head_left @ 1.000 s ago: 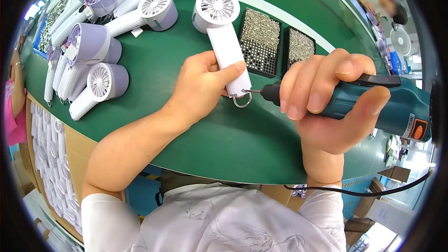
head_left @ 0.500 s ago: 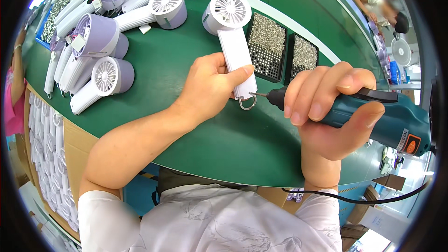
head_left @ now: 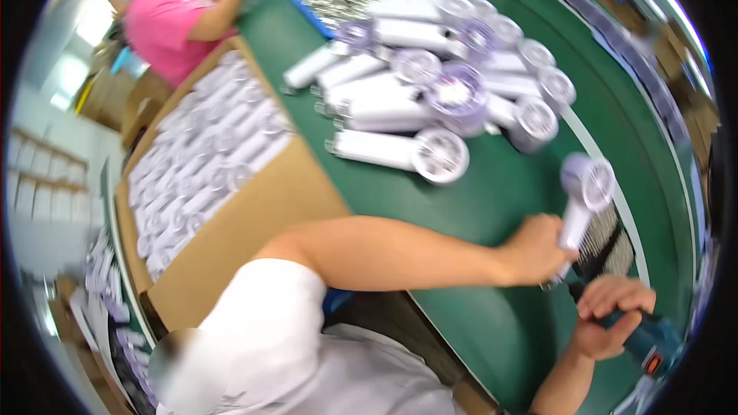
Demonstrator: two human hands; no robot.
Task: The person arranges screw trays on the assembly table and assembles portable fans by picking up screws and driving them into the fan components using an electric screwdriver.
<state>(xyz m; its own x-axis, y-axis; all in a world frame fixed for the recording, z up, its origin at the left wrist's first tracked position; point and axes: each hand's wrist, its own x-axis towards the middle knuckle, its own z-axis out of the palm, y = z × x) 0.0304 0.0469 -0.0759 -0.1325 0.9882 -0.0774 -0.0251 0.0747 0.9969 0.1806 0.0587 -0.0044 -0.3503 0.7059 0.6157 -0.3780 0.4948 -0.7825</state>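
My left hand (head_left: pixel 536 250) is closed round the handle of a white and lavender handheld fan (head_left: pixel 577 219), its round head pointing away from me. A wire loop hangs at the lower end of the handle. In my right hand (head_left: pixel 611 311) is a teal electric screwdriver (head_left: pixel 656 346), its black nose toward that handle end. Blur hides whether the bit touches the fan. Just beyond the fan lie small metal screws (head_left: pixel 597 237) in black trays, partly covered by the fan and my hands.
A pile of similar fans (head_left: pixel 388 150) lies on the green table (head_left: pixel 469 338), beside a blue tray (head_left: pixel 307 1) of metal loops. To the left stands a cardboard box (head_left: pixel 265 196) packed with white fans. A person in a pink top (head_left: pixel 173 27) works at the far left.
The view has swung left, bringing the box and the person in pink into sight. Both hands now appear farther right, still holding the fan and the screwdriver.
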